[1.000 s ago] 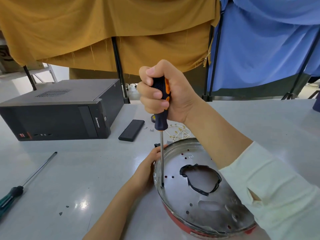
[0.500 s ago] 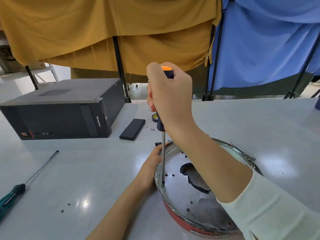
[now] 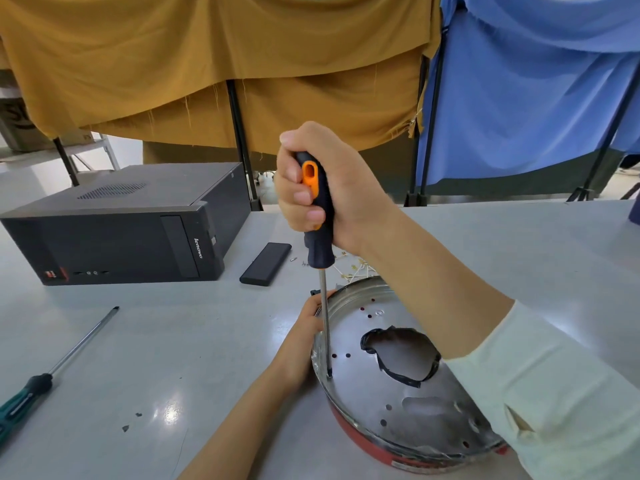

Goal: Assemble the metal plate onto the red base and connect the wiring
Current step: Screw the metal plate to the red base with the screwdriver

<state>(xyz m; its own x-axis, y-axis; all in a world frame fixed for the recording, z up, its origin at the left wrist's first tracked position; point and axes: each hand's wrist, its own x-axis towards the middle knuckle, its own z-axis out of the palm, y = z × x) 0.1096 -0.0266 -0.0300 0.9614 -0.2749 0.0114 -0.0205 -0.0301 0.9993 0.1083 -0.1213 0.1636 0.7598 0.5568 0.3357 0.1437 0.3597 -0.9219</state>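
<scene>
- Left hand (image 3: 304, 341): fingers curled against the near-left rim of the metal plate (image 3: 391, 403), steadying it.
- Right hand (image 3: 322, 188): fisted around one black-and-orange screwdriver (image 3: 317, 216), upright, tip on the plate just right of the left hand.
- One round plate, perforated, with a ragged black-edged hole, seated on one red base (image 3: 367, 441).
- One green-handled screwdriver (image 3: 52, 372) well left; one computer case (image 3: 128, 223) beyond.

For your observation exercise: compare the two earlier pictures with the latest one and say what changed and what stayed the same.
The right hand has turned round the screwdriver: half a second ago its back faced the camera, now the fingers and the orange grip show again, as a second ago. The tip stays at the same spot near the metal plate's left edge. The left hand still rests against the rim, above the red base.
</scene>
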